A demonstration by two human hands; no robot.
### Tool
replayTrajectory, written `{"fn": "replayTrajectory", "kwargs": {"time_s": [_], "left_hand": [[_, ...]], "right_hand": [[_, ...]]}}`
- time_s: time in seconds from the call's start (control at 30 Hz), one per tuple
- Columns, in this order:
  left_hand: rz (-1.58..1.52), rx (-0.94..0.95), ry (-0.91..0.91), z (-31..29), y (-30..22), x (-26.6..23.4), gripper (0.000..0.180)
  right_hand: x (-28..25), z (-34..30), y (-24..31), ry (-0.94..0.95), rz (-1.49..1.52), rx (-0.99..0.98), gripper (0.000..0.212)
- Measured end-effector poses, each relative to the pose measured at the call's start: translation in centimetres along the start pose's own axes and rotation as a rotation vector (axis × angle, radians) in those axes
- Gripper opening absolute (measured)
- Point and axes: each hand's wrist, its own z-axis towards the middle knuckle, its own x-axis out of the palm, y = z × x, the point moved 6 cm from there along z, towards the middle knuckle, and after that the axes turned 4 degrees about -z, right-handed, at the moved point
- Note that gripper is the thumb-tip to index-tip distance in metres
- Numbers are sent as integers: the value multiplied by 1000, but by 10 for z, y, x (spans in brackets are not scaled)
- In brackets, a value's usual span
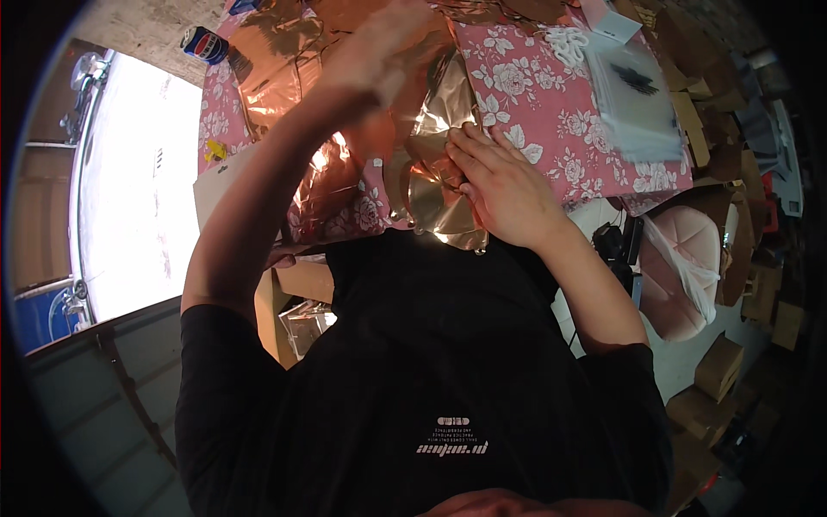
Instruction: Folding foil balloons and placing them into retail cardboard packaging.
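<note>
A folded, flat piece of shiny gold foil (435, 194) lies along the near part of the table, its lower end at the table's edge by my body. My right hand (504, 185) rests on its right side, fingers stretched out flat. My left arm reaches across to the far side over more shiny copper-coloured foil (280, 73). Motion smears my left hand (375, 56), so its fingers and anything in them cannot be made out. The foil's far end is partly hidden by this hand and arm.
A pink cloth with white flowers (508, 77) covers the table. A blue can (205, 45) stands far left. Clear plastic bags (637, 108) and white cord (567, 45) lie to the right. Beyond are a pale padded chair (685, 267) and cardboard boxes (719, 362).
</note>
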Motion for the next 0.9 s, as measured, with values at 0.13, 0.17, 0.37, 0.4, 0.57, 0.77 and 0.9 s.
{"fn": "replayTrajectory", "kwargs": {"time_s": [0.13,0.17,0.37,0.4,0.57,0.77,0.9], "left_hand": [[174,218,477,-16,-34,61,63],[175,216,477,-17,-31,66,63],[215,83,578,-10,3,81,71],[233,80,579,-8,6,81,74],[260,118,536,-8,17,83,76],[235,72,535,-10,16,85,76],[255,92,528,-11,16,84,76]], "right_hand": [[-3,1,2,-4,8,6,54],[-2,1,2,24,2,11,55],[2,-1,1,-13,-9,-21,55],[2,-1,1,-13,-15,-29,54],[1,-1,2,7,-29,-43,54],[-13,-1,3,-43,65,-41,54],[-17,-4,1,-122,79,-40,52]]}}
